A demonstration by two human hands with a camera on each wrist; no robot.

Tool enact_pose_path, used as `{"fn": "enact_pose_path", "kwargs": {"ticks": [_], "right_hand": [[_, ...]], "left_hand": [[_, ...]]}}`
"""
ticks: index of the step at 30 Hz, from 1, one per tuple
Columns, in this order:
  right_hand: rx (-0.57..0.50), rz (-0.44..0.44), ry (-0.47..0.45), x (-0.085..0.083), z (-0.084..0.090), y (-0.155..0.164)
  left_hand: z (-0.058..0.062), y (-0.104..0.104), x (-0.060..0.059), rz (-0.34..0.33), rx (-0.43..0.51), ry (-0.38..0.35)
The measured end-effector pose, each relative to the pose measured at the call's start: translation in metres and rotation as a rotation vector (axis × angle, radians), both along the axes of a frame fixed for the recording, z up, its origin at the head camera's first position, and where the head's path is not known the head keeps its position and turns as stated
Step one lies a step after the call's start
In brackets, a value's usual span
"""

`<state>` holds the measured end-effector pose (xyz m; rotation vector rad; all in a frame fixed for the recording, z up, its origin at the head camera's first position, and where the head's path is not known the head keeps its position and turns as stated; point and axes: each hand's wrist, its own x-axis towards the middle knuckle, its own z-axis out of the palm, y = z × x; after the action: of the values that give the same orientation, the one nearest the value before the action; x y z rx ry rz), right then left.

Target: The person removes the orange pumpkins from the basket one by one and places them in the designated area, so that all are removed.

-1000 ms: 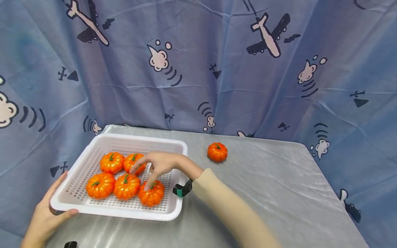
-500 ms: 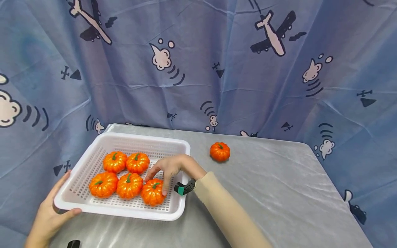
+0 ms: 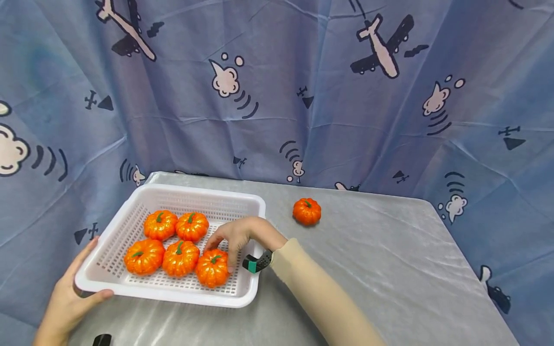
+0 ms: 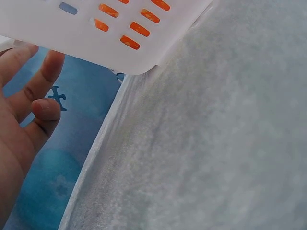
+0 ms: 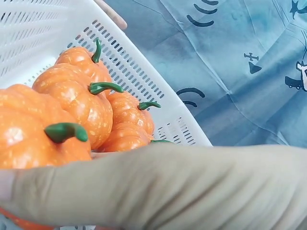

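A white plastic basket (image 3: 173, 299) with slotted walls holds several small orange pumpkins with green stems. At its near left corner my left hand (image 3: 67, 298) grips the rim, thumb on the near side and fingers along the left side. The left wrist view shows these fingers at the edge of the basket (image 4: 96, 45). My right hand (image 3: 240, 235) reaches in over the right side and holds the near right pumpkin (image 3: 212, 270) between thumb and fingers. In the right wrist view the thumb (image 5: 96, 191) lies across the front of that pumpkin (image 5: 29, 129).
Another pumpkin (image 3: 307, 212) sits on the grey cloth-covered table (image 3: 368, 259), right of the basket. A blue curtain (image 3: 268, 96) with airplane prints hangs behind and at both sides. A black object (image 3: 102, 340) shows at the near edge, lower left.
My right hand has moved right from above the middle of the pumpkins and taken hold of the near right one. The left hand stays on the basket. The head view has shifted slightly.
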<state>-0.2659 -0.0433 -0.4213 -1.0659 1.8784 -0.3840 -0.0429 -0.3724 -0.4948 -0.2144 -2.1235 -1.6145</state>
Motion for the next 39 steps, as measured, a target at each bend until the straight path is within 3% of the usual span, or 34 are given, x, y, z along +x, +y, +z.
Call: {"fn": "enact_pose_path", "kwargs": {"ticks": [13, 23, 39], "right_hand": [[-0.046, 0.001, 0.041, 0.0, -0.001, -0.001], [-0.06, 0.015, 0.098, 0.004, 0.003, 0.002], [-0.214, 0.08, 0.258, 0.013, 0.031, 0.012]], "left_hand": [[-0.001, 0.001, -0.002, 0.017, -0.029, 0.005], [-0.001, 0.002, -0.001, 0.078, -0.129, -0.031], [0.001, 0.0, 0.002, 0.079, -0.195, -0.053]]}}
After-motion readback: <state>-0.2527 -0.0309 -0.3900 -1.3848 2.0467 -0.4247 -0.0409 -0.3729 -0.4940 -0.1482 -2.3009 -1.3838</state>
